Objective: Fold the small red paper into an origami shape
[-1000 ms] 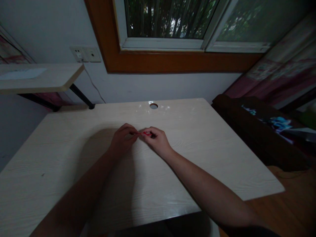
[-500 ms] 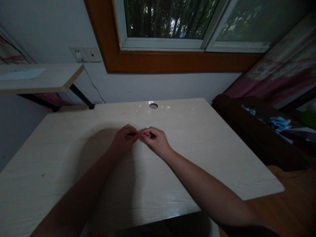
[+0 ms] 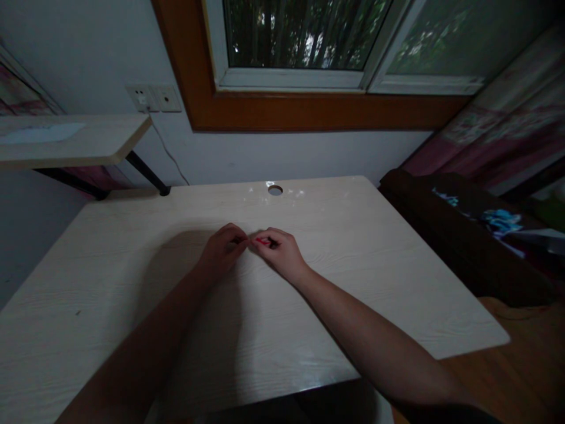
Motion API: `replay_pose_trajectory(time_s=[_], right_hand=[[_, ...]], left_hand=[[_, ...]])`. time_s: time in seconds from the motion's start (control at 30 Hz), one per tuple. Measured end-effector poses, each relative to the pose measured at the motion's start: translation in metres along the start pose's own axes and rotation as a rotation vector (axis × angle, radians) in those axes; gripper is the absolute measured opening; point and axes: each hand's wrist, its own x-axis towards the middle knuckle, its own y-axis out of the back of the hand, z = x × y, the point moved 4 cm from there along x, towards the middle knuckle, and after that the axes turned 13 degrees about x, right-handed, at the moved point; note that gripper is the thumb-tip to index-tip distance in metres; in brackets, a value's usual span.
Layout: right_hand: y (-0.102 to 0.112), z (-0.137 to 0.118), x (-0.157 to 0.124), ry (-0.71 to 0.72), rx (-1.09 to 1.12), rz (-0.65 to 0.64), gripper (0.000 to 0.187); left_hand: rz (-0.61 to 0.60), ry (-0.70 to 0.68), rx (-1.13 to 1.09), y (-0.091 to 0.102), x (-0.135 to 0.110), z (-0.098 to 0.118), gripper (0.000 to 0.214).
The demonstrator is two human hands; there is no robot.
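Both of my hands meet over the middle of a pale wooden desk [image 3: 132,282]. My right hand [image 3: 279,253] pinches a small red object [image 3: 262,241] between thumb and fingers. My left hand [image 3: 221,249] has its fingers curled and pressed together at the left end of that red object, fingertip to fingertip with the right hand. The object is too small and dim to name. Both wrists rest low on the desk top.
A round cable hole [image 3: 275,189] sits near the desk's far edge. A raised shelf [image 3: 83,141] juts out at the left, with wall sockets [image 3: 153,98] and a cord behind it. A window [image 3: 304,41] is above. Dark furniture [image 3: 459,235] stands right of the desk.
My left hand has shifted slightly right toward the right hand and its fingers have closed in tighter on the red object. The right hand has stayed almost still.
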Motion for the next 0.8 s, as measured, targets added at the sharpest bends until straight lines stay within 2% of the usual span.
replay_pose_trajectory(time_s=[0.2, 0.53, 0.8], right_hand=[[-0.001, 0.001, 0.0, -0.012, -0.001, -0.008, 0.012], [-0.002, -0.001, 0.001, 0.002, -0.027, -0.029, 0.013], [-0.003, 0.009, 0.0, -0.107, 0.048, -0.017, 0.02]], left_hand=[[0.053, -0.019, 0.039, 0.004, 0.0, 0.001, 0.006], [0.028, -0.037, 0.061, 0.002, -0.002, -0.001, 0.007], [-0.002, -0.042, 0.089, 0.005, -0.001, 0.0, 0.012]])
